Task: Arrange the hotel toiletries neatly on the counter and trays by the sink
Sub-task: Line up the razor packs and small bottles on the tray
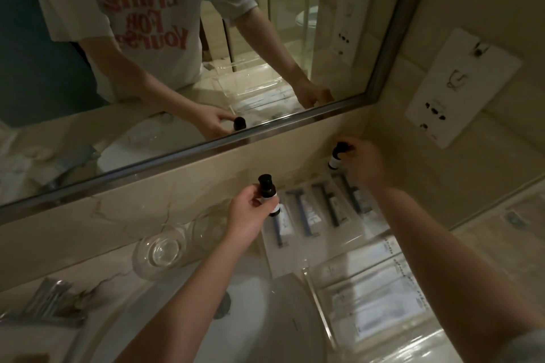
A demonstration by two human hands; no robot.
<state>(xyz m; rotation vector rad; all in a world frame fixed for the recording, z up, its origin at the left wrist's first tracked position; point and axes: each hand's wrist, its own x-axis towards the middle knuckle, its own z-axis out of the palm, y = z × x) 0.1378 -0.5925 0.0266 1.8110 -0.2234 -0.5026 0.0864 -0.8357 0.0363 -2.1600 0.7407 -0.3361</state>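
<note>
Two small dark bottles are in hand at a hotel sink, one per hand. The left hand [250, 215] curls its fingers round the near bottle [267, 191], held upright above a row of sealed razor packets [324, 206]. The right hand [365, 163] pinches the far bottle [336, 155] at its top, low in the back corner of the table [97, 280], apparently to stand it against the wall. At least three packets lie side by side, seemingly already lined up. Two glasses [160, 252] stand to their left, behind the sink [265, 318]. A clear tray [318, 298] holds more packets, too blurred to count.
</note>
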